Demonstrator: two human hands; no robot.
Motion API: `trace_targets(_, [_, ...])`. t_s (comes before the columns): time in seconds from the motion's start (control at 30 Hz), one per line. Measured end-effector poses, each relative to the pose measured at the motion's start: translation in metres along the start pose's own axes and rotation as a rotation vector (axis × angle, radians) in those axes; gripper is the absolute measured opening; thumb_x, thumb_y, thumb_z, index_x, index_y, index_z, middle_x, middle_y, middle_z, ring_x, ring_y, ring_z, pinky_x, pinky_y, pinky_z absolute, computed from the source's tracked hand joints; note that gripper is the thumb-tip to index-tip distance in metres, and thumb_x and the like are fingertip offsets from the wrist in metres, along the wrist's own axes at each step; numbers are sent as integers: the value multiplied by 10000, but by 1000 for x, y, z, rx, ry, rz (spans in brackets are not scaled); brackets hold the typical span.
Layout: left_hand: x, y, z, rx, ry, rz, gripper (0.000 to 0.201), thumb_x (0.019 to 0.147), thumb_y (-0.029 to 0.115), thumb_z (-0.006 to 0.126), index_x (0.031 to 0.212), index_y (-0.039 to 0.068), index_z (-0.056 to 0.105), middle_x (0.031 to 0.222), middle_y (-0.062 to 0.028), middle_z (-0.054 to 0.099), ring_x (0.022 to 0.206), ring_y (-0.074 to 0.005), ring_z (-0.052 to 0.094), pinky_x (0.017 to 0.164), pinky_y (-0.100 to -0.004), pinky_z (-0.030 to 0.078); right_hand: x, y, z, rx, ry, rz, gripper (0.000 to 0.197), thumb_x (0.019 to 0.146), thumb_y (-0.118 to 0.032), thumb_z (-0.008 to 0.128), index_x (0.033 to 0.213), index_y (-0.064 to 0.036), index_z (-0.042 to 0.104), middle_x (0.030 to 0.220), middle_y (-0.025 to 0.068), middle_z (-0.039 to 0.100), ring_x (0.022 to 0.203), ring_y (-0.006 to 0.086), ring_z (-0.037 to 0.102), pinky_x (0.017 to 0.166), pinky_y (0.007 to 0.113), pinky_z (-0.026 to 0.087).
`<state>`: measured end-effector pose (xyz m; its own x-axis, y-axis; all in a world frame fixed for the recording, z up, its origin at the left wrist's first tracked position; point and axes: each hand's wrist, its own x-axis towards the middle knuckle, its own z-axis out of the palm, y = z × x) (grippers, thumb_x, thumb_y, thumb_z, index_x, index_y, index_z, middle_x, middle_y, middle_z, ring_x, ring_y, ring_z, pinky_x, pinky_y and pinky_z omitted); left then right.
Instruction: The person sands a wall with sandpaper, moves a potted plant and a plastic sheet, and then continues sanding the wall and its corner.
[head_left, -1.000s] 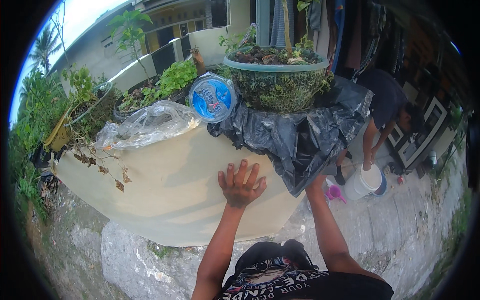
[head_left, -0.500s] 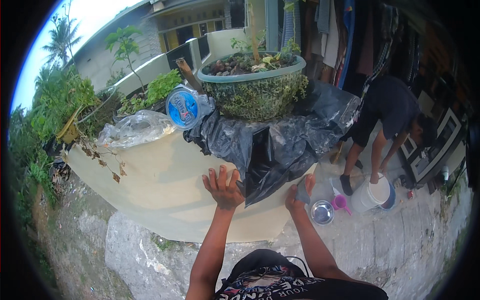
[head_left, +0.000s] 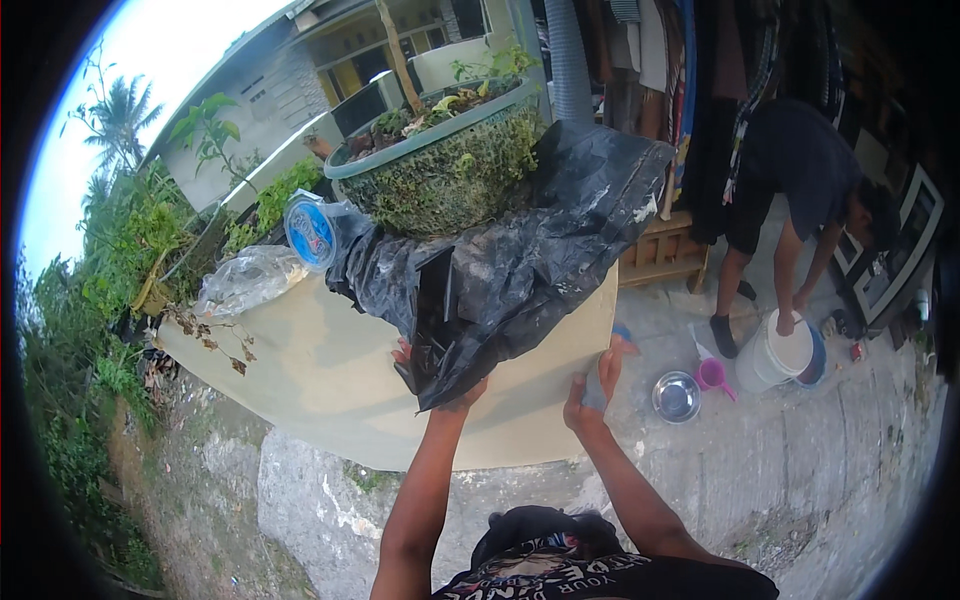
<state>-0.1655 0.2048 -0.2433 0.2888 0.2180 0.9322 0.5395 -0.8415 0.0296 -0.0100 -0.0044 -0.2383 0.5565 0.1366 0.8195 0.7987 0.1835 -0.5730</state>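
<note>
A cream wall face [head_left: 330,370] stands in front of me, with a black plastic sheet [head_left: 530,290] draped over its top edge. My left hand [head_left: 462,396] rests against the wall, mostly covered by a hanging flap of the plastic; its fingertips poke out left of the flap, stretched and apart. At the wall's right edge, my right hand [head_left: 580,408] grips a small grey sheet [head_left: 596,390], perhaps sandpaper, between thumb and fingers. On the plastic sits a large moss-covered pot [head_left: 450,175] with a green rim, holding soil and a thin-stemmed plant.
A round blue-lidded tub [head_left: 311,235] and clear plastic [head_left: 250,280] lie on the wall top. At right, a person [head_left: 800,170] bends over a white bucket [head_left: 775,355]. A metal bowl [head_left: 677,397] and pink dipper [head_left: 712,375] stand on the concrete. Clothes hang behind.
The view has shifted, so the pot and plastic appear further left. My left hand is now largely behind the plastic flap. My right hand stays at the wall's right edge with the grey sheet.
</note>
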Motion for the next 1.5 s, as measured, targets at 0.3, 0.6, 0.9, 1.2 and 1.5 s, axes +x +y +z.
trace_targets(0.3, [56,10,-44,14,147,174,598,909,592,550,1398,248,543,1566,-131,359,1492,-431,217,1195,-644,106,82,-53,24,-472,136,-346,715,916,-90,490,1580,-46,230,1611,313,172,1493,513,158,1159,666,101])
trace_targets(0.6, [35,-65,-54,-21,241,25,683,939,633,463,1501,245,444,1603,-134,309,1506,-439,179,1187,-664,75,37,-79,102,-535,-25,-298,651,1021,-269,470,1540,47,238,1572,300,241,1460,482,179,1162,614,97])
trace_targets(0.9, [31,-77,-51,-96,196,76,591,935,564,527,1452,279,501,1587,-80,351,1510,-391,206,1206,-626,46,-9,-65,112,-777,-228,-666,479,943,-274,521,1388,-95,523,1560,269,320,1516,467,134,1183,667,5])
trace_targets(1.2, [9,-93,-50,-54,219,99,585,943,571,512,1445,271,507,1565,-81,380,1497,-393,231,1207,-625,75,40,-119,139,-555,136,-317,679,879,-161,563,1525,-80,371,1556,284,306,1487,500,165,1174,660,16])
trace_targets(1.5, [15,-92,-51,-34,215,117,585,964,572,469,1430,221,519,1554,-124,382,1494,-408,226,1205,-630,89,26,-90,99,-747,27,-442,431,905,-166,568,1320,-52,584,1430,230,489,1434,462,324,1170,612,162])
